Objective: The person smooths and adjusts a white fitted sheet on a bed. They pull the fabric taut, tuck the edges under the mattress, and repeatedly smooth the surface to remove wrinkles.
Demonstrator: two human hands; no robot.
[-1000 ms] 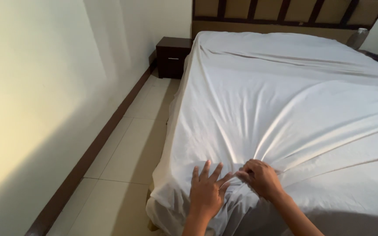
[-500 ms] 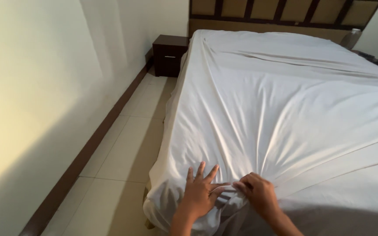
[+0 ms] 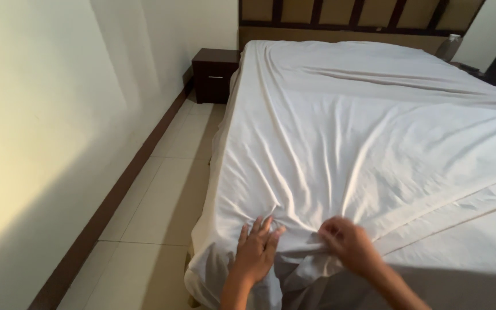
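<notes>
Both hands slid toward the corner: left hand [image 3: 256, 251] flat, right hand [image 3: 348, 244] pinching the lengthwise sheet [image 3: 368, 132].

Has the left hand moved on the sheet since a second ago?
Cannot tell: the left hand lies flat on the sheet near the bed's corner as before; the camera itself shifted.

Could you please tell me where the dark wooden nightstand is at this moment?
In the head view, the nightstand stands at the upper left, against the far wall beside the head of the bed, left of the headboard.
</notes>
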